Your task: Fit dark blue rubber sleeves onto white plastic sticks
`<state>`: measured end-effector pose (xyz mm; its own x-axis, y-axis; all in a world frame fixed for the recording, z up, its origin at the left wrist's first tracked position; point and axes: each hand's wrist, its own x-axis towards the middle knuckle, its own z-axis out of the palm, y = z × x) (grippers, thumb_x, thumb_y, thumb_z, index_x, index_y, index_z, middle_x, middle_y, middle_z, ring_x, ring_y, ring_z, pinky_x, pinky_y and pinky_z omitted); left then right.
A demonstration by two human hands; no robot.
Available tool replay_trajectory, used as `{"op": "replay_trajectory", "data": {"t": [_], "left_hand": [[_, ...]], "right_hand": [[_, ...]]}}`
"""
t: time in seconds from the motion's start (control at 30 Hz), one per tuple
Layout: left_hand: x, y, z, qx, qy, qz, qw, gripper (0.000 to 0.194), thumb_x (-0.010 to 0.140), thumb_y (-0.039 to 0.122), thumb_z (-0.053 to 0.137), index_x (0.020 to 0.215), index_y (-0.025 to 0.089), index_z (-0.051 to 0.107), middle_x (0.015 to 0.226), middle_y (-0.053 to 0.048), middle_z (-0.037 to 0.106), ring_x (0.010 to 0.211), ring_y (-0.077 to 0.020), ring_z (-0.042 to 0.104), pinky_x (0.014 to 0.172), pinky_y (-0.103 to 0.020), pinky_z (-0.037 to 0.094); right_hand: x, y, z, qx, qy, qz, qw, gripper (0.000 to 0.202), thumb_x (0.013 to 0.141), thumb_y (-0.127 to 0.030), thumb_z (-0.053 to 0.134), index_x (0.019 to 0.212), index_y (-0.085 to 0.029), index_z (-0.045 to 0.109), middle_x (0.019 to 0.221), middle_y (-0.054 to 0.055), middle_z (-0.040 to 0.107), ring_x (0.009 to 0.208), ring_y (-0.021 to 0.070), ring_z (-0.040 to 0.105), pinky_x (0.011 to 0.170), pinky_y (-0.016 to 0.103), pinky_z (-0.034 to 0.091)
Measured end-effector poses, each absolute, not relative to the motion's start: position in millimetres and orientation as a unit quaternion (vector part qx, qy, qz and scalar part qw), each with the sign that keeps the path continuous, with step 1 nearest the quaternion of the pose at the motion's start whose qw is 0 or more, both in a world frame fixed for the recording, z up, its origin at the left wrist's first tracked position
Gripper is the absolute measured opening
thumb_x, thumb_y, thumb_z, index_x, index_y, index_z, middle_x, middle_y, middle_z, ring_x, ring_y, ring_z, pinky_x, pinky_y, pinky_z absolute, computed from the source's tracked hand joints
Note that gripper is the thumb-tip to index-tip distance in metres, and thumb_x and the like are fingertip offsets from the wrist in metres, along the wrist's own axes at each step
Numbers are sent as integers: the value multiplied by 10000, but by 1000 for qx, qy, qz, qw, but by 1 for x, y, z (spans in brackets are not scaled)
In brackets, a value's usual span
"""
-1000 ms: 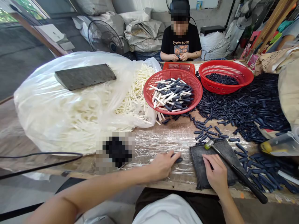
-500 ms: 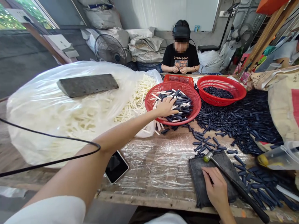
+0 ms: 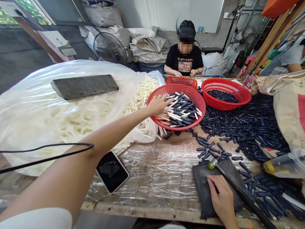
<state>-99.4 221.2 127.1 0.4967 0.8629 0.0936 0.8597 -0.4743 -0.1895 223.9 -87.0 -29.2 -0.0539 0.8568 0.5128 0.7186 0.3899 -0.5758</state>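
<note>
My left hand (image 3: 159,104) reaches over the left part of a red basket (image 3: 201,109), its fingers spread above the pieces. The basket holds dark blue handle-shaped pieces (image 3: 187,105), many with white sticks in them. My right hand (image 3: 221,192) rests on a dark cloth pad (image 3: 202,187), thumb and fingers bent towards each other; whether anything is between them is too small to tell. A hammer (image 3: 243,192) with a yellow-green tip lies across the pad beside that hand.
A plastic bag of cream sticks (image 3: 71,117) with a grey block (image 3: 85,87) on it fills the left. A phone-like device (image 3: 112,172) lies near the front edge. Right are another red basket (image 3: 226,105) and loose dark pieces (image 3: 259,117). A person (image 3: 184,58) sits opposite.
My left hand has moved left across the basket, and the pieces under it lie differently, with more white sticks showing. My right hand stays on the pad. The person's hands opposite have moved apart.
</note>
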Motion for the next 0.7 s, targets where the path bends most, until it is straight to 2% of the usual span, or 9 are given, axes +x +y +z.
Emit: {"op": "replay_trajectory", "data": {"t": [0.1, 0.2, 0.27, 0.4, 0.47, 0.57, 0.63, 0.7], "left_hand": [[-108, 214, 138, -788, -612, 26, 69, 775, 846, 458, 670, 1496, 224, 319, 1440, -202, 466, 1281, -417, 450, 1011, -514, 395], [-112, 202, 137, -760, -646, 58, 30, 673, 844, 472, 660, 1407, 194, 417, 1205, -159, 647, 1130, -372, 580, 939, -452, 447], [-110, 196, 133, -773, -632, 62, -20, 621, 848, 491, 637, 1368, 206, 452, 1102, -115, 694, 1041, -316, 634, 901, -398, 470], [-89, 189, 124, -815, -558, -10, -155, 534, 923, 477, 496, 1386, 223, 418, 1065, -68, 712, 999, -239, 658, 885, -337, 485], [-75, 188, 120, -822, -558, -48, -103, 486, 939, 455, 464, 1356, 205, 465, 1113, -99, 695, 1050, -264, 638, 912, -373, 477], [-60, 191, 114, -859, -506, -72, 18, 508, 936, 515, 465, 1354, 232, 517, 1354, -160, 568, 1251, -345, 510, 1009, -483, 411], [-59, 200, 109, -899, -435, -37, 22, 574, 933, 574, 451, 1441, 309, 453, 1531, -141, 408, 1380, -385, 368, 1068, -555, 342], [-65, 215, 104, -906, -424, 8, 6, 650, 938, 601, 420, 1529, 349, 322, 1630, -117, 252, 1461, -423, 222, 1096, -621, 281]], "right_hand": [[223, -88, -30, -548, -720, 87, 416, 159, 963, -205, 542, 1014, -232, 691, 899, 44, 721, 842, 184, 663, 783, 317, 538], [223, -88, -30, -549, -720, 89, 416, 151, 967, -220, 545, 1002, -229, 692, 895, 33, 718, 847, 171, 659, 801, 300, 523], [224, -87, -30, -548, -720, 87, 416, 148, 967, -232, 548, 992, -226, 694, 891, 31, 717, 840, 169, 659, 797, 296, 518], [225, -87, -29, -543, -724, 86, 418, 153, 967, -225, 545, 1002, -223, 694, 887, 30, 715, 833, 169, 657, 791, 293, 514], [225, -87, -29, -543, -723, 88, 418, 153, 967, -220, 545, 1002, -222, 694, 890, 32, 715, 839, 172, 657, 790, 295, 515], [224, -87, -32, -547, -720, 89, 417, 157, 967, -219, 543, 1007, -221, 695, 897, 36, 716, 846, 178, 657, 788, 300, 516], [225, -87, -33, -547, -722, 86, 415, 159, 968, -218, 543, 1016, -223, 694, 896, 32, 715, 846, 174, 654, 791, 296, 515], [225, -87, -35, -545, -724, 84, 414, 157, 968, -213, 544, 1021, -225, 691, 894, 26, 712, 849, 167, 650, 797, 290, 512]]}}
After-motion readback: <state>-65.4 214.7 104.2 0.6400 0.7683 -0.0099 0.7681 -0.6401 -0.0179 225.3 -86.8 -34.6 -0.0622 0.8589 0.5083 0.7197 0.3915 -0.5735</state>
